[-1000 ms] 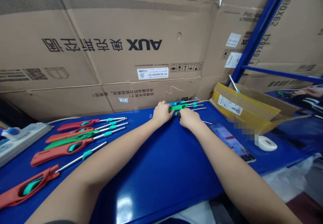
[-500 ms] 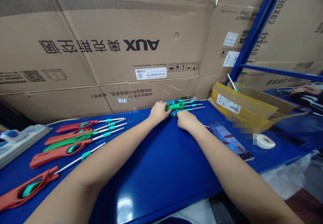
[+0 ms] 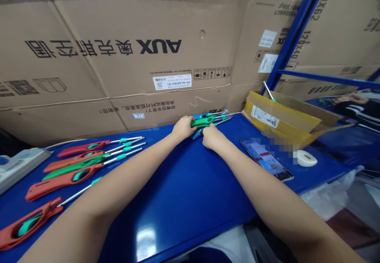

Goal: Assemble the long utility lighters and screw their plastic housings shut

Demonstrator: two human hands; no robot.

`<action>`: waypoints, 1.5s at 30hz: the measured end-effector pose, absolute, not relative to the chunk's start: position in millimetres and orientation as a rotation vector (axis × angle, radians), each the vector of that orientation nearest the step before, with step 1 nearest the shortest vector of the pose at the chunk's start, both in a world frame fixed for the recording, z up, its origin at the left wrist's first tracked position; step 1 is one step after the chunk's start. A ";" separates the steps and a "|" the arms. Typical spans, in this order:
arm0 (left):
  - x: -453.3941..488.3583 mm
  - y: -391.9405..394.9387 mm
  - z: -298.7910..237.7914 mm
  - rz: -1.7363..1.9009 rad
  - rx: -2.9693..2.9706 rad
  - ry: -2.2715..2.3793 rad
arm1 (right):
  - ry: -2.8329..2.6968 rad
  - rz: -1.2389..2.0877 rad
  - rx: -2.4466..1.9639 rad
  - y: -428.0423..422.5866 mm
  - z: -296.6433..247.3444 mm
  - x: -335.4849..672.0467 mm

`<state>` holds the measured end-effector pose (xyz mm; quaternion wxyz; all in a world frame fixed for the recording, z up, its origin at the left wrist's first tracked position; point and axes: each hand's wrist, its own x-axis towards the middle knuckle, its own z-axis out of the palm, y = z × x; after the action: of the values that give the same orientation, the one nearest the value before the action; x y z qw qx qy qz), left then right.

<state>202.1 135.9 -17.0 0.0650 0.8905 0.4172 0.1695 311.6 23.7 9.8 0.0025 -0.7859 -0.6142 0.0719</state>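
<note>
At the back of the blue table, my left hand [image 3: 183,128] is closed round the handle of a green long-necked lighter [image 3: 204,121]. Just to its right, my right hand [image 3: 214,137] makes a fist with a black-and-yellow end [image 3: 201,132] showing at its left side; the rest of that object is hidden. A blue lighter handle [image 3: 196,135] lies low between the two hands. Behind them rests another blue lighter [image 3: 202,116], its metal neck pointing right. Several necks with teal collars lie side by side there.
Several red and green lighters [image 3: 67,178] lie in a row on the left, beside a white power strip [image 3: 26,166]. A phone [image 3: 265,158], a white roll [image 3: 307,158] and a yellow-taped carton [image 3: 285,120] sit on the right. Cardboard [image 3: 118,77] walls the back. Another person's hand [image 3: 347,99] shows far right.
The view has turned slightly right and down, so everything sits a little further left and higher. Both hands stay at the lighters. More of the blue handle between them shows.
</note>
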 end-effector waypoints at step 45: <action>178.8 115.9 -11.3 0.206 2.777 1.015 | -1.749 0.286 -2.426 44.9 -2.7 346.0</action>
<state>178.8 115.9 -11.3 0.0889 0.9333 0.3411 0.0693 346.0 44.9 -2.7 0.0686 -0.8055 -0.5809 0.0949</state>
